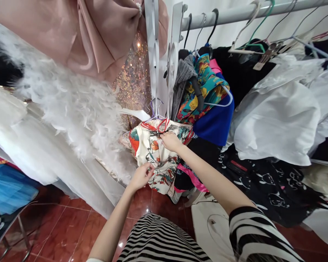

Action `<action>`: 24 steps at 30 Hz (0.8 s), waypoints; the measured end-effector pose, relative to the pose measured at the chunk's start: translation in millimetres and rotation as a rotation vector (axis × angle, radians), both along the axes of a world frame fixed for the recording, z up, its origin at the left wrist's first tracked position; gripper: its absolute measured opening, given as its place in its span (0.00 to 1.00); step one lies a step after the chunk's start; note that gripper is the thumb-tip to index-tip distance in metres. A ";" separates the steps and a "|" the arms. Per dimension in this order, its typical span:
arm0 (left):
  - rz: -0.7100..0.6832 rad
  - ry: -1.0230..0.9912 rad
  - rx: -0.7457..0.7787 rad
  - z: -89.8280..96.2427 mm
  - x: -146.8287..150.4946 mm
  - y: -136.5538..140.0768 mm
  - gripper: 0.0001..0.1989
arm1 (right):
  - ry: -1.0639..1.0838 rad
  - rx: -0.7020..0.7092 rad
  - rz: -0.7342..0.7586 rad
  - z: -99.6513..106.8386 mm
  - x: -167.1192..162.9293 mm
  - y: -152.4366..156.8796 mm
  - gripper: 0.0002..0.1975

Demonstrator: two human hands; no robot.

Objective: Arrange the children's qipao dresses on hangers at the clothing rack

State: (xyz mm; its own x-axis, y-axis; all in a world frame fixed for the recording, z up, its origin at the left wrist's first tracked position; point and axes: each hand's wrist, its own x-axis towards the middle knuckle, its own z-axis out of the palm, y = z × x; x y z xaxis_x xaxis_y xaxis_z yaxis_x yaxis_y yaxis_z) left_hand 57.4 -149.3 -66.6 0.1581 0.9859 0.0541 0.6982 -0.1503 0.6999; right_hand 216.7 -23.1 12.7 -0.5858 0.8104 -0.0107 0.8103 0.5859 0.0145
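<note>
A cream floral dress point(160, 163) with red trim hangs in front of me on a hanger point(156, 116) at the end of the rack. Near its neckline, my right hand point(170, 141) has its fingers closed on the fabric. Lower down, at the left side of the garment, my left hand point(141, 176) pinches the cloth between thumb and fingers. Red cord ties point(155, 126) lie across the top of the dress, above my right hand. The fingertips of both hands are partly hidden against the cloth.
On the left hang a white feathered garment point(68, 94), a pink satin bow point(98, 32) and a sequinned dress point(136, 72). To the right, a metal rail point(226, 16) carries several garments, including a white one point(278, 109). Red tiles point(68, 225) cover the floor.
</note>
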 end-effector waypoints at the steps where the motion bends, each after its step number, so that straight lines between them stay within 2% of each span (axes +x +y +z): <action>1: -0.008 -0.003 -0.001 0.5 -1.2 2.4 0.06 | -0.008 -0.007 -0.003 2.0 -0.7 1.1 0.18; 10: -0.043 -0.048 -0.022 8.4 -5.8 21.7 0.06 | -0.098 -0.034 0.018 10.1 -4.1 2.4 0.20; 16: -0.081 -0.049 -0.021 7.6 10.0 32.9 0.06 | -0.118 -0.052 0.013 19.4 -3.8 -3.8 0.20; 20: -0.114 -0.022 -0.025 0.5 15.9 28.8 0.07 | -0.111 -0.066 0.009 23.1 -2.4 -1.0 0.19; 24: -0.062 0.001 -0.072 -5.2 6.3 16.5 0.07 | -0.102 -0.095 -0.002 19.3 0.3 5.9 0.20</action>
